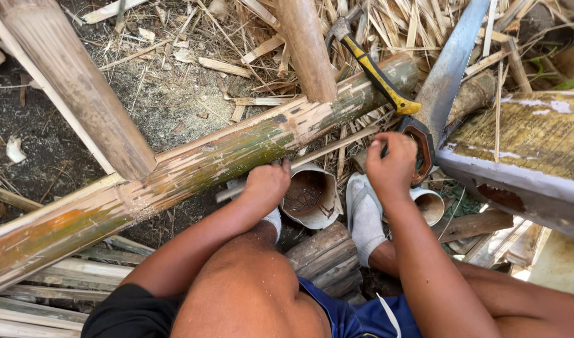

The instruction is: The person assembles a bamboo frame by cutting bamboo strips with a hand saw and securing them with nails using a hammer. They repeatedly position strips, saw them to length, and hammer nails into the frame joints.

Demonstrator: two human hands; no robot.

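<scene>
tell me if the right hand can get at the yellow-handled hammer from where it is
Probably yes: the right hand is at the saw handle, and the hammer lies uncovered just above on the bamboo pole.

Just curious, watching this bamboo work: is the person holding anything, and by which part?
The right hand grips the handsaw by its handle. The left hand rests against the long bamboo pole; whether it grips cannot be told.
</scene>
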